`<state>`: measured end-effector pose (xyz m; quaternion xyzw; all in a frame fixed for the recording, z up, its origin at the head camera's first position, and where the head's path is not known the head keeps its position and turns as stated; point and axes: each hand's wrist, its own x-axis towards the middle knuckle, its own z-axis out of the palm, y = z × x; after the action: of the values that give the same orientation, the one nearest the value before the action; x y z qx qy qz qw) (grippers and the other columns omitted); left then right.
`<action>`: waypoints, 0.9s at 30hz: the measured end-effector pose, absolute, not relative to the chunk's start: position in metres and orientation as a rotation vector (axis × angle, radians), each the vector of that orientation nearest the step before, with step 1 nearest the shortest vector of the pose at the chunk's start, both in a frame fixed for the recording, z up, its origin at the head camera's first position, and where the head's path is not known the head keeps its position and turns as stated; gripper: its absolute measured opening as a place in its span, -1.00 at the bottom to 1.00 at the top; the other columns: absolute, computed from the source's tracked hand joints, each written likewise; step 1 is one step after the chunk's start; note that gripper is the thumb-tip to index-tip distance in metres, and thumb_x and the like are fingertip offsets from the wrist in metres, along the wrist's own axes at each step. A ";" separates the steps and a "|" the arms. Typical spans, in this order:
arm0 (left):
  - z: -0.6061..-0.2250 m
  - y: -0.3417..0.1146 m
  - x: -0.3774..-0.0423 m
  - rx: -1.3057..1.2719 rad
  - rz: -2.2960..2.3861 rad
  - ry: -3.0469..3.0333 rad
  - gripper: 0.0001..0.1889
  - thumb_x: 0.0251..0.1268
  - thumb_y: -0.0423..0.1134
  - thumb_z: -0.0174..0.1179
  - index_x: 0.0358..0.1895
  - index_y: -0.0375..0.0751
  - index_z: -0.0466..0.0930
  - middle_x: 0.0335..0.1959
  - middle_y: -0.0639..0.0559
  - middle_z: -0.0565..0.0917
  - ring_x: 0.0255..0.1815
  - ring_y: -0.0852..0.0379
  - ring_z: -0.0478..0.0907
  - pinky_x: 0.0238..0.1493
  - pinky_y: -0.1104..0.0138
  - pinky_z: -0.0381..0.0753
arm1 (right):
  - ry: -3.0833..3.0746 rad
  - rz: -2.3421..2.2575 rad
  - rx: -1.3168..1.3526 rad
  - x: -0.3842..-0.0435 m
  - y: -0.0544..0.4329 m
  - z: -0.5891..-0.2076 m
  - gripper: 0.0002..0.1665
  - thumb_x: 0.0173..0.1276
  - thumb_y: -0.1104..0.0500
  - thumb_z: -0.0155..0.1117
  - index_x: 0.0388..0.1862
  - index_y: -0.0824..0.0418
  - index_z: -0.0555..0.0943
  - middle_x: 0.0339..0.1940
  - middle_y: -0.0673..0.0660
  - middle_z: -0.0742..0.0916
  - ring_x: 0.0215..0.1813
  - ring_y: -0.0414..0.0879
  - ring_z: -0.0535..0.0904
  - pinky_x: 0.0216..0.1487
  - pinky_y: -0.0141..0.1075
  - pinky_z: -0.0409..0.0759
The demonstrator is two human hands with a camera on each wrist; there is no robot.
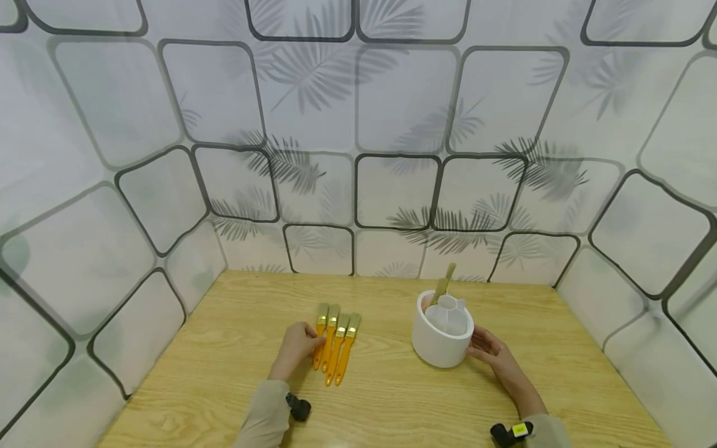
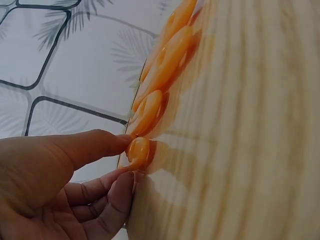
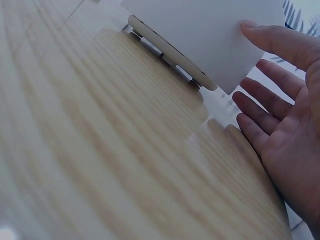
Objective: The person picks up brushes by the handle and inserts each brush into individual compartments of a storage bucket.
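Several flat paintbrushes point(image 1: 337, 348) with orange handles, gold ferrules and pale bristles lie side by side on the table, bristles pointing away. My left hand point(image 1: 295, 350) is at the leftmost one. In the left wrist view, my thumb and fingers point(image 2: 122, 192) pinch that paintbrush point(image 2: 138, 152) near its handle end. To the right stands a round white holder point(image 1: 439, 348) with inner compartments. At least one brush point(image 1: 442, 287) sticks up from its back left, its lower part hidden. My right hand point(image 1: 498, 358) rests against the holder's right side, thumb point(image 3: 275, 40) on the wall, fingers loosely extended.
The wooden table point(image 1: 386, 410) ends at a patterned cloth wall point(image 1: 392, 193) behind, with more cloth at both sides. Small black cameras point(image 1: 299, 407) sit on the wrists. Bare wood lies between the loose brushes and the holder.
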<state>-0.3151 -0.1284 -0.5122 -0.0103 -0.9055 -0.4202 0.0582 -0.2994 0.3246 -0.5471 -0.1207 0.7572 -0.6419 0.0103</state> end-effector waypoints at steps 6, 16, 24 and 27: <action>-0.513 -0.127 -0.314 -0.025 -1.261 -2.741 -0.78 0.01 -0.31 0.35 -0.51 -0.31 0.47 -0.58 -0.02 0.50 -0.58 0.15 0.37 -0.57 0.36 0.39 | 2.324 -2.022 -0.429 -0.299 0.324 -0.546 -0.22 0.32 0.23 0.17 0.42 0.36 0.06 0.16 -0.31 0.43 0.15 -0.50 0.38 0.10 -0.62 0.35; -0.512 -0.125 -0.315 0.018 -1.181 -2.778 -0.79 -0.02 -0.31 0.34 -0.58 -0.28 0.46 -0.64 0.01 0.47 -0.62 0.15 0.36 -0.60 0.37 0.36 | 2.280 -2.054 -0.504 -0.300 0.324 -0.547 -0.18 0.31 0.28 0.16 0.45 0.32 0.00 0.19 -0.31 0.41 0.19 -0.50 0.35 0.12 -0.61 0.35; -0.511 -0.124 -0.313 0.046 -1.200 -2.784 -0.76 -0.04 -0.32 0.31 -0.68 -0.23 0.43 -0.75 0.07 0.40 -0.72 0.19 0.29 -0.67 0.40 0.29 | 2.318 -2.016 -0.435 -0.299 0.324 -0.546 -0.18 0.32 0.24 0.17 0.45 0.30 0.02 0.18 -0.32 0.40 0.16 -0.53 0.35 0.10 -0.63 0.32; -0.511 -0.123 -0.314 0.058 -1.210 -2.795 -0.71 -0.05 -0.33 0.29 -0.75 -0.17 0.38 -0.81 0.11 0.32 -0.77 0.21 0.22 -0.71 0.42 0.23 | 2.328 -2.008 -0.420 -0.299 0.323 -0.545 -0.18 0.32 0.23 0.17 0.45 0.31 0.02 0.17 -0.32 0.40 0.15 -0.54 0.35 0.10 -0.63 0.33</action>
<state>-0.3138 -0.1235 -0.5110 0.0189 -0.9165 -0.3966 0.0475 -0.2991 0.3232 -0.5454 -0.1352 0.7502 -0.6469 0.0192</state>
